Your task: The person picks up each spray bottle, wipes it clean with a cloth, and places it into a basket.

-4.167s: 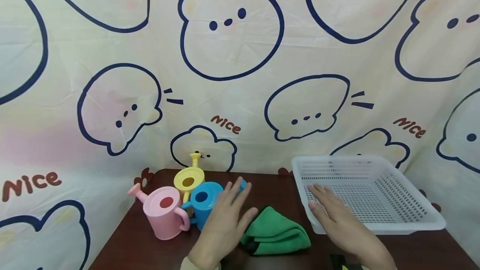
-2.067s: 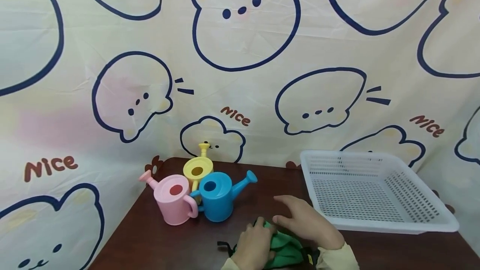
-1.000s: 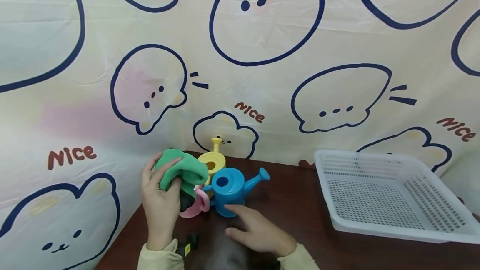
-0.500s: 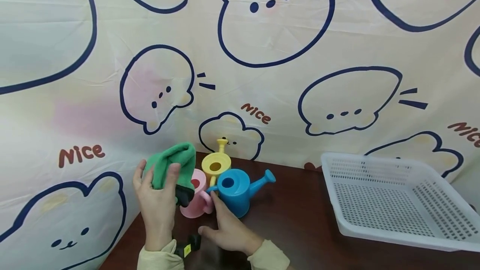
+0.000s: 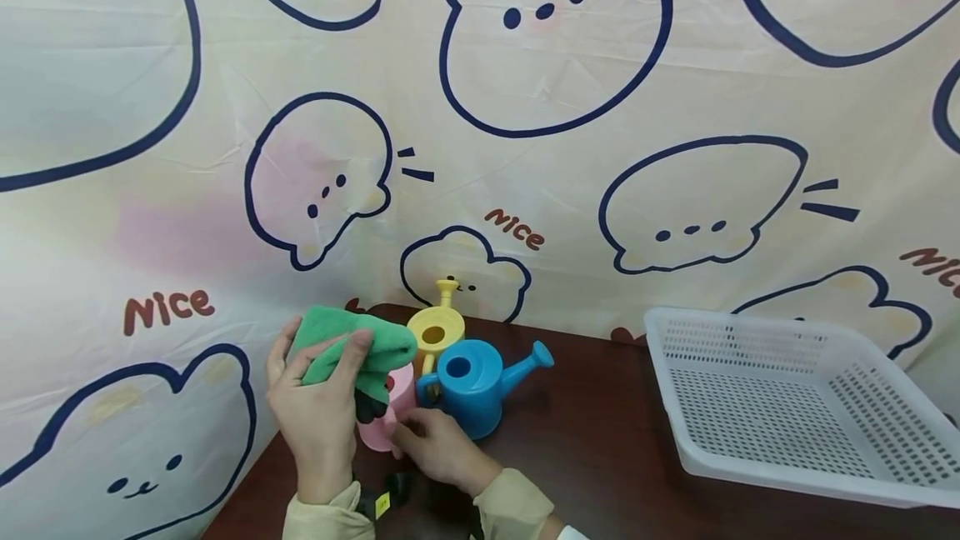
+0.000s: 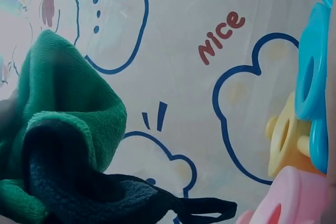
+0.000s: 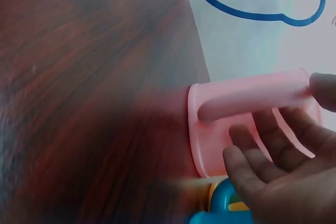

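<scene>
Pink watering can (image 7: 210,145): handle (image 7: 247,103) pinched between the right hand's (image 5: 442,447) thumb and fingers, the fingers inside its loop. Green cloth (image 5: 330,325): gripped between the left hand's (image 5: 317,419) thumb and fingers.

A pale, creased sheet (image 5: 570,182) is hanging upright behind a dark reddish-brown table (image 5: 600,432) and is continuing along its left side. Dark-blue outlined animal heads (image 5: 555,65) are repeating across the sheet, with brown "Nice" lettering (image 5: 168,309) appearing between them. A soft pink tint (image 5: 187,232) is showing at left. The tabletop is displaying streaked grain in the right wrist view. Strong white glare (image 6: 9,40) is washing out the left edge of the left wrist view.
</scene>
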Available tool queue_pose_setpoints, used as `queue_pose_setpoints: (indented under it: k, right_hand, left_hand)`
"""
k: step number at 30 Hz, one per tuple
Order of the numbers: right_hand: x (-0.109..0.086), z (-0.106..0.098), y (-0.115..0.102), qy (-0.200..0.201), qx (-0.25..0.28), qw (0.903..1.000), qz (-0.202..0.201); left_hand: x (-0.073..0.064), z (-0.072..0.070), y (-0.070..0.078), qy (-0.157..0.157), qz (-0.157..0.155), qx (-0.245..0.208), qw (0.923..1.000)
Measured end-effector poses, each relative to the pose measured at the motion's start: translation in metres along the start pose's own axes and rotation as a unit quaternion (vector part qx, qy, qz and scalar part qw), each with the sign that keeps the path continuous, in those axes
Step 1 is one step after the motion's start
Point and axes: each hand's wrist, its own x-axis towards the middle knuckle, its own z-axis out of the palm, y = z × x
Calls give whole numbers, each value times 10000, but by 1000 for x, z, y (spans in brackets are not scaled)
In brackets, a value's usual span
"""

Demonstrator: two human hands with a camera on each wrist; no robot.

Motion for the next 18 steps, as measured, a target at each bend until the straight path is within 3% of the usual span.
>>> queue_pose_setpoints:
  k: [5,11,14,18]
  right_hand:
    - [1,3,-2,-231,448,9983,297]
    - [2,1,4,-57,734,9962,457]
    - [0,-1,4,77,879,9955,351]
    - [-3,-6,2,58,1244,9918,272]
  left_hand:
    - [0,1,1,33,13,-284,9996]
    - [0,0,1,124,83,-351,9993]
    - [-3,0,3,304,359,-136,9988]
    - [-7,-2,8,416,946,-210,9944]
